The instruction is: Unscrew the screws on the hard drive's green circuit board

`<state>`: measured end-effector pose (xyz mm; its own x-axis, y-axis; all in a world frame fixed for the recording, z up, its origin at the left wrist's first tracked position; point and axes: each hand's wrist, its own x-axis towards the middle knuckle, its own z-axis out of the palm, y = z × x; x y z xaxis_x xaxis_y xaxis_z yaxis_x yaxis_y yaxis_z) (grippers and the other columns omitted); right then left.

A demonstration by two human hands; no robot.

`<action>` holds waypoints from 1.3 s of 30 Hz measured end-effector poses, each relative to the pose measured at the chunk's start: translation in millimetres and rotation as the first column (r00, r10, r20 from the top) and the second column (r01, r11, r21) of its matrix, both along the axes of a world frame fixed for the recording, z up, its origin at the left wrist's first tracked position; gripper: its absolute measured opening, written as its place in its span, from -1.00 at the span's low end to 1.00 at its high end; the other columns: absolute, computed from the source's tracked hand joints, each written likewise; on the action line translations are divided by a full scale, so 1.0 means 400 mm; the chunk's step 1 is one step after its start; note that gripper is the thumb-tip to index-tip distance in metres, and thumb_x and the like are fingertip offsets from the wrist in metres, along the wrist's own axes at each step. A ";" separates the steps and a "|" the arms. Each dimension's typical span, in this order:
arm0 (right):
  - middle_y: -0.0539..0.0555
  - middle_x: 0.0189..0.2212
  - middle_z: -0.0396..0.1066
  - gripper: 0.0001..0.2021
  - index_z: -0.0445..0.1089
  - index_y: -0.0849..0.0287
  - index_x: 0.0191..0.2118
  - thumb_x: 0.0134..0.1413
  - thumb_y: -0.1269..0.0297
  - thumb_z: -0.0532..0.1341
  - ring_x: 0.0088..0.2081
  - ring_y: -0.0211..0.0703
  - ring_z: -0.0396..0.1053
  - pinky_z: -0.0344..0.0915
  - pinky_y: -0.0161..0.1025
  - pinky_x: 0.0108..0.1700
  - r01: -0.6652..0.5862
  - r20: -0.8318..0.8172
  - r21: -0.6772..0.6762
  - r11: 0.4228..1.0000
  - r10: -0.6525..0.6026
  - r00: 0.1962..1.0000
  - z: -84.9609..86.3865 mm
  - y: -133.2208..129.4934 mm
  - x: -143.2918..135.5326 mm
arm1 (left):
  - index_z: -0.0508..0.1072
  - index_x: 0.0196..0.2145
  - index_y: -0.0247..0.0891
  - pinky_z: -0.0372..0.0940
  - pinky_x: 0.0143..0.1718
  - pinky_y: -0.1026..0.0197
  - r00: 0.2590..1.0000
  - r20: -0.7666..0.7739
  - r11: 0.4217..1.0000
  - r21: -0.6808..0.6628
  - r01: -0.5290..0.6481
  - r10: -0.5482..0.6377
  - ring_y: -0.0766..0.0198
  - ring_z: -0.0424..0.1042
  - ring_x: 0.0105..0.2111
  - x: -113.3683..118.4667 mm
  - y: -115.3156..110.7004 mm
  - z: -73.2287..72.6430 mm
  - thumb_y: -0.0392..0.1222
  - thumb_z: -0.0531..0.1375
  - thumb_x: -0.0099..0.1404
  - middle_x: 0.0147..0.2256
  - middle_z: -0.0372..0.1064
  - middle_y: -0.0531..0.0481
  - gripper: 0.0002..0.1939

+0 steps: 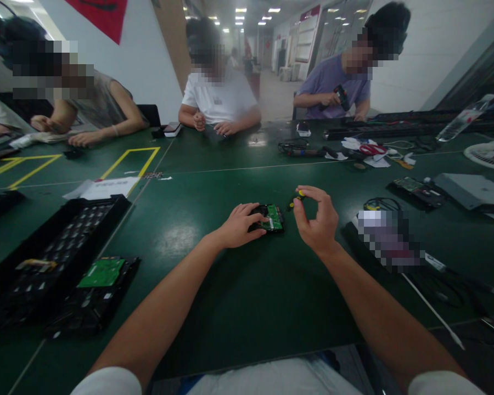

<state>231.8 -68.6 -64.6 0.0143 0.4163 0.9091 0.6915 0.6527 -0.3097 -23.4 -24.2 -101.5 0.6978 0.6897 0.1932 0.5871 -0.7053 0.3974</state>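
Note:
A small hard drive point(275, 218) lies on the green table with its green circuit board facing up. Across its left side rests my left hand point(242, 224), fingers and thumb gripping its edges and hiding part of it. Just to the right, my right hand point(319, 219) is raised above the table. Thumb and forefinger pinch a short black-and-yellow screwdriver point(297, 201), tilted with its lower end towards the drive, apart from it. Fine details of the tool are too small to make out.
At left lie a long black tray point(53, 247) and a black unit with a green board point(102, 273). Cables point(448, 280), a grey box point(473, 189) and another circuit-board unit point(415, 192) are at right. Three people sit opposite; one holds a power drill point(341, 97).

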 end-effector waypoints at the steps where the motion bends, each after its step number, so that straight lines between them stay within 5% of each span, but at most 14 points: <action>1: 0.14 0.04 0.57 -0.68 0.37 -0.01 0.15 0.33 0.33 0.30 0.04 0.04 0.57 0.53 0.12 0.10 -0.003 -0.013 -0.006 1.000 0.003 1.000 -0.002 0.000 0.000 | 0.53 0.18 0.01 0.00 0.42 -0.41 1.000 -0.001 1.000 0.000 0.000 0.000 -0.21 0.15 0.42 0.000 0.000 0.000 0.08 0.30 0.45 0.45 0.10 -0.18 -0.60; 39: 0.17 0.02 0.57 -0.66 0.40 0.03 0.15 0.31 0.41 0.31 0.05 0.04 0.56 0.53 0.10 0.10 0.000 0.030 0.028 1.000 -0.001 1.000 -0.003 0.006 0.004 | 0.55 0.17 -0.01 0.04 0.41 -0.38 1.000 0.021 1.000 0.009 0.004 -0.004 -0.22 0.17 0.40 0.000 0.000 -0.001 0.06 0.31 0.44 0.44 0.12 -0.18 -0.61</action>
<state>233.2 -66.3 -65.6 -0.0129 0.3905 0.9205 0.7002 0.6607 -0.2705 -23.3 -24.4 -101.9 0.6961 0.6852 0.2142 0.5761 -0.7112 0.4030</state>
